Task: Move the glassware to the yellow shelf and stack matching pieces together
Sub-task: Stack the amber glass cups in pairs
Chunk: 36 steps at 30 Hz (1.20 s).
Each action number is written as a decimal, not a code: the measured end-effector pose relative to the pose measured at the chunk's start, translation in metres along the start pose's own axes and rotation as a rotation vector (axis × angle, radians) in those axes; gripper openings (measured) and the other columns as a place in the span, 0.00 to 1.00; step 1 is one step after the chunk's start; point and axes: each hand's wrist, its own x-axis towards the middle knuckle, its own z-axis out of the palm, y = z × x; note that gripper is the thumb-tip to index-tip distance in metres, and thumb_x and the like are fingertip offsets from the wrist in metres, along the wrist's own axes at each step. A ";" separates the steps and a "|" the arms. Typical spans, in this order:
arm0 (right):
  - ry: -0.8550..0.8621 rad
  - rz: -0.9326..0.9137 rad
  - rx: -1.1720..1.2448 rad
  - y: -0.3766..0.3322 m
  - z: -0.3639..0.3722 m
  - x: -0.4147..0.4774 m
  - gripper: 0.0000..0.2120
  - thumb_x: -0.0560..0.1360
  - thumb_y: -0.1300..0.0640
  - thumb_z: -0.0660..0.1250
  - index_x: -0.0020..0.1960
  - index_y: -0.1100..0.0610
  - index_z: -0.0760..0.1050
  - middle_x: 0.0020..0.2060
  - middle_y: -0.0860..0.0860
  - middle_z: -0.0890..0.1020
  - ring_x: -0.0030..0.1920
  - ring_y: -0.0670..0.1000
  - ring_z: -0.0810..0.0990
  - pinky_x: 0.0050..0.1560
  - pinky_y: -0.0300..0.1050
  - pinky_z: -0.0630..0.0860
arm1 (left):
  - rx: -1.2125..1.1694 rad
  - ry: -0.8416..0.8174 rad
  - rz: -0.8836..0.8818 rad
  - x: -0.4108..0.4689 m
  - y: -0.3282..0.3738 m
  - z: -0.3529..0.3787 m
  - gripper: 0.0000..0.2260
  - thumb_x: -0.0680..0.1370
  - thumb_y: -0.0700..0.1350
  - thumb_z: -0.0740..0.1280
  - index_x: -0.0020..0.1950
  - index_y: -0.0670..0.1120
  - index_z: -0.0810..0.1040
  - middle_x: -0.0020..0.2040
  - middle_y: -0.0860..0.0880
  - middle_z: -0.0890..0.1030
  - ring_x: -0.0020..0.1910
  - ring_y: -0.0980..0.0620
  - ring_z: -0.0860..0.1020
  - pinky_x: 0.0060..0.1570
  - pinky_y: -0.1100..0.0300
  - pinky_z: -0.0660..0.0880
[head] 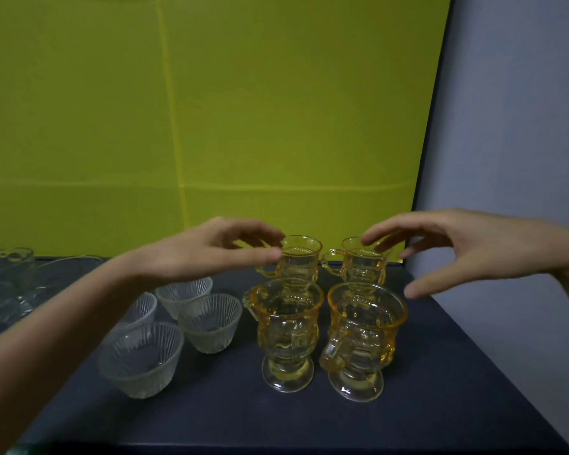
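Observation:
Several amber glass mugs with feet and handles stand in a block on the dark shelf surface (440,389): near left mug (284,333), near right mug (363,339), far left mug (301,257), far right mug (363,262). Left of them sit several clear ribbed glass bowls, the nearest (142,357) and another (211,321). My left hand (207,249) hovers with fingers apart just left of the far left mug's rim. My right hand (467,247) is spread over the far right mug, fingertips at its rim. Neither hand holds anything.
More clear glass dishes (7,280) crowd the far left of the surface. A yellow-green back panel (243,126) rises behind the glassware, and a pale wall (523,142) lies to the right. The front edge of the dark surface runs along the bottom.

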 end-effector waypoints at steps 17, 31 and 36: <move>0.120 0.197 -0.332 -0.007 0.037 0.001 0.31 0.63 0.41 0.74 0.62 0.44 0.69 0.49 0.35 0.73 0.46 0.38 0.74 0.44 0.26 0.70 | 0.261 0.032 -0.038 -0.001 0.005 0.029 0.33 0.56 0.65 0.71 0.57 0.52 0.76 0.52 0.58 0.81 0.49 0.58 0.78 0.53 0.55 0.76; 0.242 0.268 -0.362 0.007 0.040 0.002 0.33 0.61 0.37 0.71 0.62 0.49 0.71 0.55 0.44 0.74 0.50 0.43 0.77 0.54 0.42 0.73 | 0.300 0.114 -0.032 0.014 0.004 0.037 0.32 0.54 0.67 0.69 0.52 0.51 0.78 0.48 0.55 0.82 0.42 0.58 0.77 0.43 0.61 0.75; 0.238 0.245 -0.385 0.011 0.041 0.002 0.39 0.59 0.31 0.67 0.65 0.49 0.70 0.56 0.42 0.73 0.53 0.44 0.75 0.56 0.42 0.71 | 0.313 0.113 -0.047 0.014 0.004 0.038 0.32 0.56 0.67 0.72 0.54 0.52 0.77 0.49 0.57 0.80 0.43 0.61 0.77 0.44 0.64 0.75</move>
